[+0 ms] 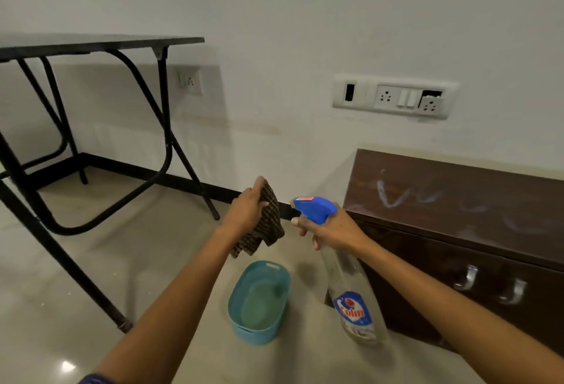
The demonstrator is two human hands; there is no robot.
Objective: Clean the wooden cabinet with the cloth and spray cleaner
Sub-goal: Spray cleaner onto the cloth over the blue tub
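The left hand [248, 208] grips a brown checked cloth [265, 225]; the right hand [331, 228] clasps the neck of a clear plastic spray bottle with blue trigger head [351, 286]. Right of both stands the dark wooden cabinet [457, 200], whitish streaks on top. Below them sits a light-blue oval plastic tub [259, 301].

Cabinet [457, 200]: stood at right against the wall [274, 32], below the switch panel [393, 97].
Table [91, 43]: stood at left, by the same wall.
Tub [233, 299]: sat on the floor [91, 261] between them, nearer the cabinet.
Cloth [268, 225]: hung from the left hand [247, 209], above the tub.
Spray bottle [351, 292]: held in the right hand [332, 228], right of the cloth.
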